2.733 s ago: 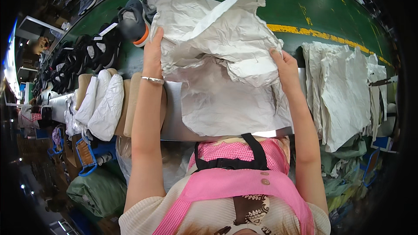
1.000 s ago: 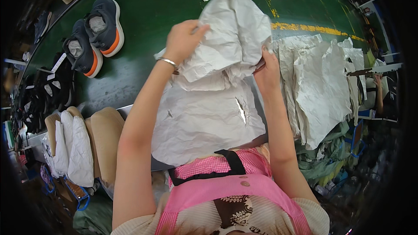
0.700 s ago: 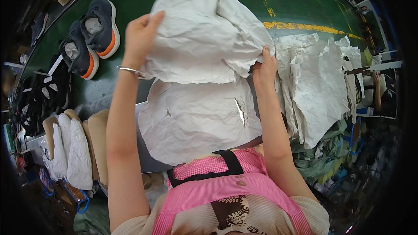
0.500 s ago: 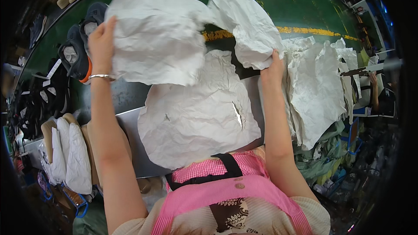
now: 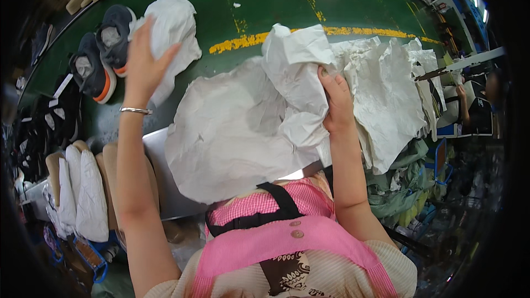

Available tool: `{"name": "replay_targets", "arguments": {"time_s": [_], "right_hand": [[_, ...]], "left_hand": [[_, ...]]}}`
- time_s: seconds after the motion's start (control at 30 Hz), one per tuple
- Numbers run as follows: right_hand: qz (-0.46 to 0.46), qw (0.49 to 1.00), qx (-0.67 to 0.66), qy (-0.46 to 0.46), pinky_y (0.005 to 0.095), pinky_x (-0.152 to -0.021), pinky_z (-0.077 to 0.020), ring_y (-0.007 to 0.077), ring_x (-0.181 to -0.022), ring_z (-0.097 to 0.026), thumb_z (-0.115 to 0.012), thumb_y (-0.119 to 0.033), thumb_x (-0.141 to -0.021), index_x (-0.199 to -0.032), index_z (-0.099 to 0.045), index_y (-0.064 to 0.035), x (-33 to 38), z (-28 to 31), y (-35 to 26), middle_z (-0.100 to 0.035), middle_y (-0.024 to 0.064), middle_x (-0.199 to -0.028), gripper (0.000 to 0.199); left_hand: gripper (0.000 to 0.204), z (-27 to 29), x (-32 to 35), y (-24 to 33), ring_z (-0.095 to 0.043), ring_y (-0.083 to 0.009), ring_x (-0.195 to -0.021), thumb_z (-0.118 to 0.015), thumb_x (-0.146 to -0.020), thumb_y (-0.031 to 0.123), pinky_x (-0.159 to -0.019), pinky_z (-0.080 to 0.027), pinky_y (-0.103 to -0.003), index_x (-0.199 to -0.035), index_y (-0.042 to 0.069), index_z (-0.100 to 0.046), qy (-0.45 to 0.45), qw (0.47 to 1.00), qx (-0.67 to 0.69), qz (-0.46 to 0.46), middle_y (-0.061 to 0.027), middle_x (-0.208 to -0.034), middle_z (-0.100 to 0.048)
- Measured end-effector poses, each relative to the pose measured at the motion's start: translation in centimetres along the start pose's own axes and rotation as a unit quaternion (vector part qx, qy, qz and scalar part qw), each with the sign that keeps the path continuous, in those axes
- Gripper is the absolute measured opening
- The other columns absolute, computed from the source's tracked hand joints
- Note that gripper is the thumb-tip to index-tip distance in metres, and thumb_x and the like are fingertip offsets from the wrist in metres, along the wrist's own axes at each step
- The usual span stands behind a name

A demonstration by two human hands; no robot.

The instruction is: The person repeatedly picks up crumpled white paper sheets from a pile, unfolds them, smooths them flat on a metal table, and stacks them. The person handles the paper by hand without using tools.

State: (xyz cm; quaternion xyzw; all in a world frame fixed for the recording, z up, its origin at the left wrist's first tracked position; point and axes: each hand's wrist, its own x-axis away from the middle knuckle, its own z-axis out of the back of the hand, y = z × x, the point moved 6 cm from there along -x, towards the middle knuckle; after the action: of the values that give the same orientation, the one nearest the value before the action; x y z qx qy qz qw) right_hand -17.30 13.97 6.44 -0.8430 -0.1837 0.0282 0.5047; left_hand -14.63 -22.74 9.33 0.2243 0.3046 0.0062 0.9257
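My left hand (image 5: 145, 66) is raised at the left, its fingers spread and slightly blurred. Just beyond it a crumpled white paper sheet (image 5: 175, 25) stands on edge against the fingers; no grip on it shows. Two dark sneakers (image 5: 113, 36) with orange and pale soles and paper stuffed inside lie left of that hand. At the right, my right hand (image 5: 338, 99) pinches a crumpled white paper sheet (image 5: 301, 49) under its thumb. This sheet hangs in folds over a larger wrinkled white sheet (image 5: 221, 127) spread in front of my apron.
A stack of wrinkled white papers (image 5: 383, 99) lies on the right, above green plastic wrapping (image 5: 403, 187). Beige shoe forms (image 5: 110, 187), some wrapped in white, stand at the lower left. Black shoes (image 5: 55, 116) are at the far left. The green surface (image 5: 259, 0) carries yellow lines.
The sheet my left hand held has moved left toward the sneakers, and the fingers have spread off it. My right hand has brought its sheet lower and nearer, over the large sheet.
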Motion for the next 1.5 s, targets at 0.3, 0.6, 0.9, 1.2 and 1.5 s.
{"name": "replay_targets", "arguments": {"time_s": [0.3,0.6,0.9,1.2,1.5], "right_hand": [[-0.048,0.978,-0.194,-0.057,0.0336,-0.092,-0.0543,0.0184,-0.107,-0.066,-0.056,-0.020,-0.100,-0.130,-0.056,-0.0009,3.5,-0.4,1.6,-0.066,0.0098,-0.120,0.036],[0.138,0.979,-0.145,-0.038,0.0438,-0.099,-0.0541,0.0293,-0.115,-0.064,-0.043,-0.017,-0.103,-0.134,-0.053,0.0053,4.0,2.8,2.2,-0.061,0.0176,-0.131,0.040],[0.020,0.964,-0.244,-0.102,0.0371,-0.098,-0.0528,0.0225,-0.112,-0.064,-0.047,-0.021,-0.103,-0.131,-0.053,0.0024,5.3,-0.3,5.3,-0.063,0.0117,-0.126,0.037],[-0.203,0.973,-0.040,-0.102,0.0322,-0.099,-0.0470,0.0172,-0.115,-0.061,-0.065,-0.029,-0.097,-0.137,-0.050,0.0002,9.4,4.0,10.5,-0.063,0.0080,-0.126,0.052],[-0.181,0.980,-0.037,-0.078,0.0211,-0.069,-0.0490,0.0058,-0.082,-0.062,-0.064,-0.023,-0.097,-0.118,-0.064,-0.0041,7.5,2.9,10.0,-0.068,-0.0011,-0.101,0.028]], "left_hand": [[0.089,-7.7,8.8,8.8,-0.044,-0.0271,-0.137,-0.036,-0.097,0.070,-0.119,-0.028,-0.039,-0.155,0.004,-0.027,-0.327,0.605,0.679,0.257,-0.0184,-0.149,-0.044],[0.085,-13.0,17.5,13.9,-0.032,-0.0263,-0.145,-0.049,-0.098,0.059,-0.120,-0.025,-0.040,-0.156,0.005,-0.020,-0.315,0.433,0.756,0.376,-0.0092,-0.158,-0.033],[0.070,-12.1,21.3,17.5,-0.037,-0.0295,-0.141,-0.064,-0.094,0.047,-0.118,-0.029,-0.050,-0.149,0.014,-0.037,-0.241,0.258,0.839,0.415,-0.0064,-0.154,-0.040],[0.050,-4.7,16.4,5.3,-0.062,-0.0184,-0.117,-0.065,-0.096,0.026,-0.094,-0.054,-0.033,-0.137,0.002,-0.050,-0.048,0.623,0.616,0.479,-0.0077,-0.132,-0.060],[0.044,-5.1,16.0,3.9,-0.064,-0.0170,-0.107,-0.067,-0.095,0.021,-0.089,-0.054,-0.031,-0.132,0.001,-0.054,-0.118,0.688,0.555,0.453,-0.0069,-0.121,-0.065]]}}
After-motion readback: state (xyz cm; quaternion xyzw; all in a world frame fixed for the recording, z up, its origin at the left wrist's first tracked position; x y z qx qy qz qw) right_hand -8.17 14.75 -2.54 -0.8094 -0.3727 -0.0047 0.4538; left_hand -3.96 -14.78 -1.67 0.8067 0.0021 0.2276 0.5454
